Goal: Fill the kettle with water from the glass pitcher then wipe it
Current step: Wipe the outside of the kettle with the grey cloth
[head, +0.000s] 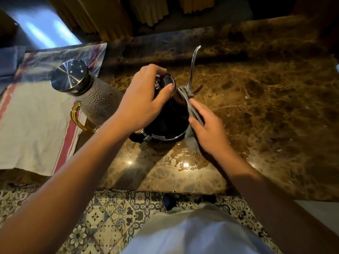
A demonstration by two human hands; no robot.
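Note:
A dark kettle (167, 125) with a thin silver gooseneck spout (193, 65) stands on the brown marble counter (266, 99). My left hand (145, 99) grips the kettle's lid and top from above, fingers curled round the rim. My right hand (209, 129) holds a grey cloth (190, 105) against the kettle's right side, near the base of the spout. The textured glass pitcher (97, 101) with a shiny metal lid (69, 76) and an amber handle (77, 116) stands to the left of the kettle.
A white towel with red stripes (33, 129) lies under and left of the pitcher. Water is pooled on the counter (183, 162) in front of the kettle. Patterned floor tiles (110, 217) show below the counter's front edge.

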